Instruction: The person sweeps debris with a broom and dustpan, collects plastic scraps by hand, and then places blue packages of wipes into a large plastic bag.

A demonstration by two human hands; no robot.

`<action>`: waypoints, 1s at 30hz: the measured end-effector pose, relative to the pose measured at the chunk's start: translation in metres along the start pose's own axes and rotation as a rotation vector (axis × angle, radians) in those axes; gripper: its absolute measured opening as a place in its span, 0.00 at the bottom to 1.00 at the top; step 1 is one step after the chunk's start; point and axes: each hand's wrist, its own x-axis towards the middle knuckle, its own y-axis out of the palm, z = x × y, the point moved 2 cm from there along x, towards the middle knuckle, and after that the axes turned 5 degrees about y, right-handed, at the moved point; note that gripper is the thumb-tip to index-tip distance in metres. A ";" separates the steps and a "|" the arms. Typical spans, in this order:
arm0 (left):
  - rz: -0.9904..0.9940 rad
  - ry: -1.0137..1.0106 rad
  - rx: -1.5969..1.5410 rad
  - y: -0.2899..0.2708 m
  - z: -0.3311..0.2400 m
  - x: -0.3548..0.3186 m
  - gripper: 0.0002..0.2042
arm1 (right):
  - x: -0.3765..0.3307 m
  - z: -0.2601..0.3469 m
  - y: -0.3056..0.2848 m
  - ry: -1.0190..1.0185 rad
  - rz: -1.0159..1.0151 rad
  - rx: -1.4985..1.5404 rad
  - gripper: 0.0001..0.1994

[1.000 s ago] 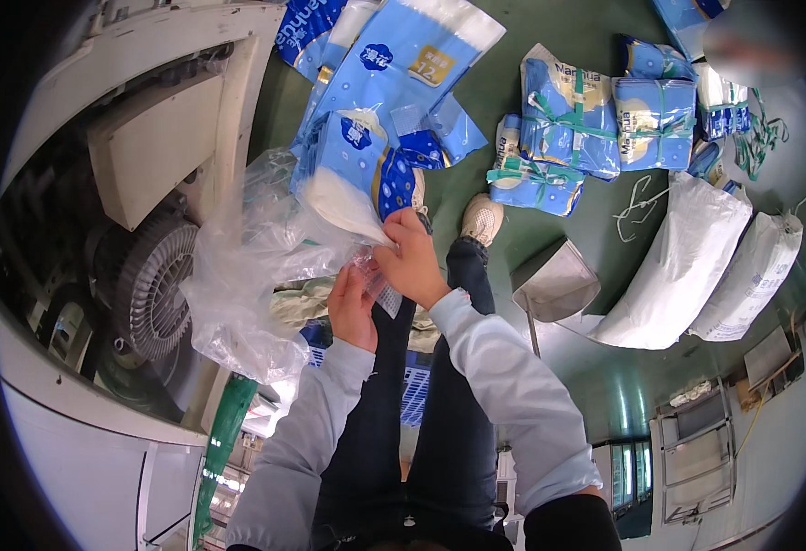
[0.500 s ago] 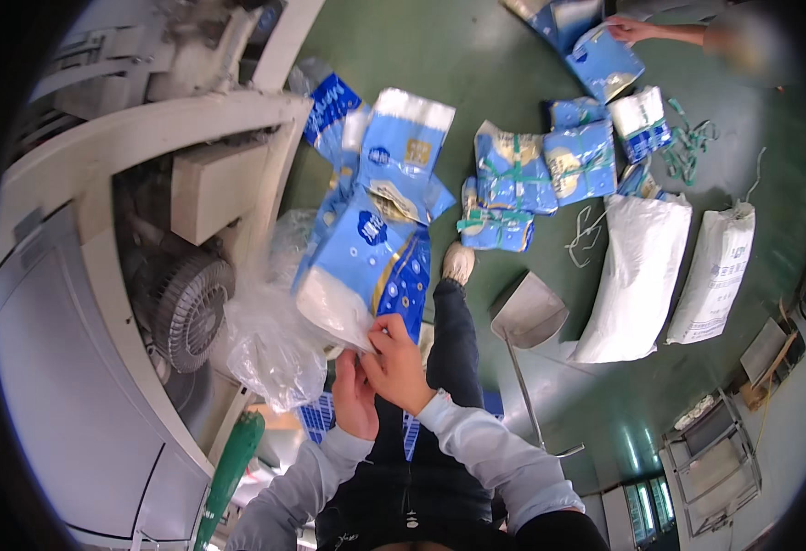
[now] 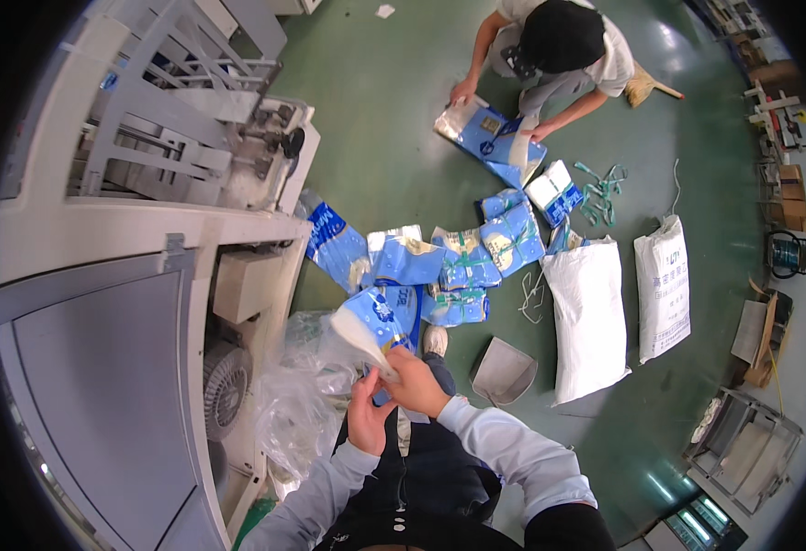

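Note:
A blue plastic packaging bag (image 3: 383, 310) with a white end hangs limply in front of my body. My right hand (image 3: 417, 382) is closed on its white edge, thumb and fingers pinched together. My left hand (image 3: 367, 415) meets the same edge from the left, its fingertips gathered at the film close to the right hand; part of its grip is hidden. Beyond the bag, more blue bags (image 3: 407, 259) lie on the floor. Bundles of folded blue bags tied with green strapping (image 3: 513, 237) lie farther right.
A co-worker (image 3: 563, 46) crouches at the far side, both hands on a blue bag. White sacks (image 3: 588, 321) and a metal dustpan (image 3: 504, 372) are at my right. Clear plastic film (image 3: 297, 418) lies beside the machine (image 3: 100, 367) on my left. Loose green strapping (image 3: 603, 191) lies beyond.
The view has swung up and left, bringing the co-worker fully into sight. Both hands stay together at the bag's white edge, and the bag's hanging part now looks shorter and more folded.

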 end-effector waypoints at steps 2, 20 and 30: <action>0.075 0.018 0.008 0.004 -0.019 -0.002 0.31 | 0.004 0.021 -0.010 -0.045 -0.014 0.048 0.10; -0.074 0.532 0.956 -0.034 -0.203 0.112 0.46 | -0.008 0.320 -0.066 -0.714 0.545 0.265 0.10; -0.023 0.147 1.459 0.051 -0.156 0.313 0.49 | 0.155 0.293 -0.148 -0.601 0.842 0.363 0.08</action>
